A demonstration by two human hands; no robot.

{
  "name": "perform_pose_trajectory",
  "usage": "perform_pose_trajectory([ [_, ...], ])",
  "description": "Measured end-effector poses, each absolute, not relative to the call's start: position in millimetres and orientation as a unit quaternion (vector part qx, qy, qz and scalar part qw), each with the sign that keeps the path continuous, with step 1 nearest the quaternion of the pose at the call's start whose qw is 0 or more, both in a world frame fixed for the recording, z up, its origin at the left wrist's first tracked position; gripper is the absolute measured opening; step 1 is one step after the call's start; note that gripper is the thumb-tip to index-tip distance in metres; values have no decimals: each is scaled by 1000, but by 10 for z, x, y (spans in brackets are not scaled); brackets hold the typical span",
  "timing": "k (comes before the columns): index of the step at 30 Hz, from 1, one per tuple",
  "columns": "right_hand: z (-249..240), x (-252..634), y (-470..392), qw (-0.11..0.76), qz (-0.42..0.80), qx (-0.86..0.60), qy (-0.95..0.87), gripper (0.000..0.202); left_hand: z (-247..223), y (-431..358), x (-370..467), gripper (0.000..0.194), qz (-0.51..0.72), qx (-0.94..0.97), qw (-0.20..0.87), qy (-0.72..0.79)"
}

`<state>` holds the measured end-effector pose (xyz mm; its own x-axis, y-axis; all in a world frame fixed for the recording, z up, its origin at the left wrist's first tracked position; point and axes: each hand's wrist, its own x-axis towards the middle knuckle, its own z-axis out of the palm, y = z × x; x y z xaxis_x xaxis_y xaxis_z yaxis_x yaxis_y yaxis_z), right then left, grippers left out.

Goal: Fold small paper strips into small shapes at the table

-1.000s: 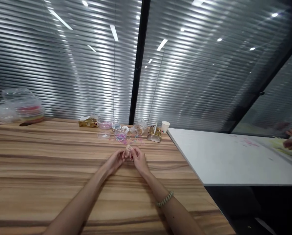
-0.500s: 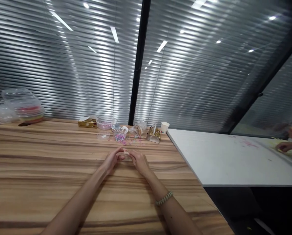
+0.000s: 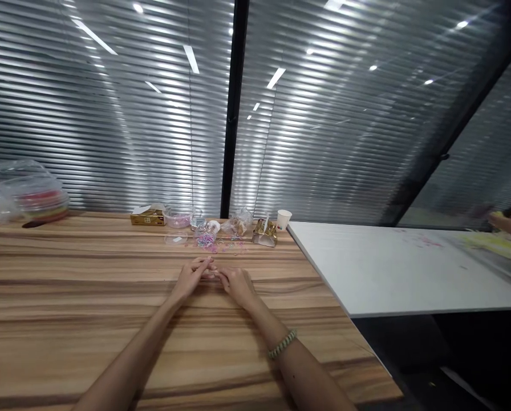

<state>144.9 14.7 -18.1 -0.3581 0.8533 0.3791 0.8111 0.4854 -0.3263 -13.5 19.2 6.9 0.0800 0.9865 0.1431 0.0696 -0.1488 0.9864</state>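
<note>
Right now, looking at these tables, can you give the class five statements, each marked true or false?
1. A white cup stands on the wooden table. True.
2. The bracelet is on the left arm. False: it is on the right arm.
3. Small pink and purple pieces lie beyond the hands. True.
4. The left hand and right hand are wide apart. False: their fingers are close together.
5. The neighbouring table is black. False: its top is white.

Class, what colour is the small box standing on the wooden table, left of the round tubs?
Gold box, clearest in the head view.
</note>
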Motion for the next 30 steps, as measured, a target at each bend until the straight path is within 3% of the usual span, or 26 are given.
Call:
perform_pose_trajectory([
  [5, -220, 1418, 155, 274, 43, -481, -832, 26, 14, 223, -144, 45, 512, 541, 462, 481],
  [13, -250, 1399, 177, 341, 73, -428, -834, 24, -95, 315, -166, 31, 534, 389, 600, 451],
  [20, -246, 1485, 249, 358, 128, -509, -772, 25, -111, 285, -102, 35, 474, 597, 494, 419],
  [24, -269, 1485, 330, 453, 219, -535, -679, 28, -121, 277, -122, 35, 438, 651, 400, 473],
  [30, -298, 1436, 424, 579, 525, -416, -465, 34, -162, 273, -86, 33, 419, 674, 428, 432],
])
